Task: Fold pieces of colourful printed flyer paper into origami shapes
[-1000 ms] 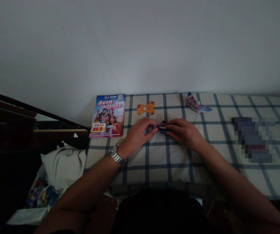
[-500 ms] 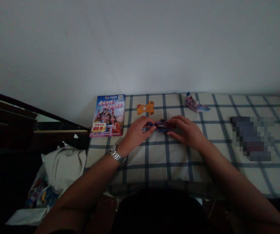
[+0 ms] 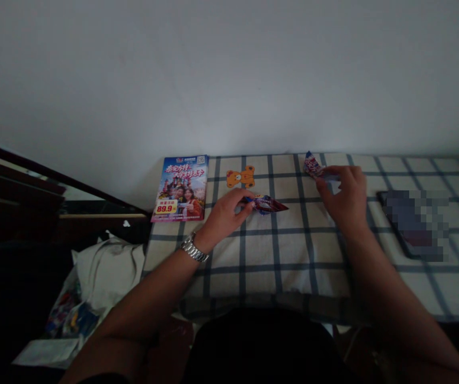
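Observation:
My left hand (image 3: 226, 213), with a metal watch at the wrist, pinches the left end of a small folded piece of printed paper (image 3: 267, 204) that lies on the checked tablecloth (image 3: 277, 250). My right hand (image 3: 343, 197) is further back and to the right, its fingers closing on a second folded printed paper piece (image 3: 313, 166) near the wall. The two hands are apart.
A colourful flyer (image 3: 181, 188) lies at the table's back left corner, with an orange bear cut-out (image 3: 240, 177) beside it. A blurred dark flat object (image 3: 415, 224) rests at the right. Left of the table are dark furniture and a pale bag (image 3: 105, 269).
My right hand let go of the folded paper in the middle and moved back and right to the second folded piece. My left hand stayed on the first piece.

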Motion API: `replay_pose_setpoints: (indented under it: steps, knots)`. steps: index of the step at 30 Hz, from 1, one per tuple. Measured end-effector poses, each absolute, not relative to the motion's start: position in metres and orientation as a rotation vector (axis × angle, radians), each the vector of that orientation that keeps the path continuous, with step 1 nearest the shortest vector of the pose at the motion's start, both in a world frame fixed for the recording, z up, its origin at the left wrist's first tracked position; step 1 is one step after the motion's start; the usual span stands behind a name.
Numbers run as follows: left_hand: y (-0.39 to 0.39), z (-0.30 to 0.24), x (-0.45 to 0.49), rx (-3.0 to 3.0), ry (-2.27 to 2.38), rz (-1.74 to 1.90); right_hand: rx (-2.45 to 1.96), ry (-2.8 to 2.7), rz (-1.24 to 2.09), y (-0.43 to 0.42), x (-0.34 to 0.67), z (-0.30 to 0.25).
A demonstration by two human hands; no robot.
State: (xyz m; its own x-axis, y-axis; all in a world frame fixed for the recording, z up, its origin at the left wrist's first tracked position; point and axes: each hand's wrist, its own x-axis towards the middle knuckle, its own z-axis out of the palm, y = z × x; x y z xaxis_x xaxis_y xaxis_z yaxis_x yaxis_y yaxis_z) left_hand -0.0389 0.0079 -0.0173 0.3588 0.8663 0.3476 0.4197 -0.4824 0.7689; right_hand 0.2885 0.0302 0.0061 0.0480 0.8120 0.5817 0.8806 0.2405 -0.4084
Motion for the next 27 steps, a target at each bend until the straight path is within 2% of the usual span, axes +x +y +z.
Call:
replay_pose_setpoints:
  steps: [3, 27]
  knots:
    - [0.009, -0.016, -0.040, 2.110, 1.110, 1.010, -1.606, -1.735, -0.170, 0.036, 0.300, -0.001]
    - [0.012, -0.007, -0.049, 2.328, 1.097, 0.816, -1.764, -1.734, 0.081, 0.040, 0.318, -0.011]
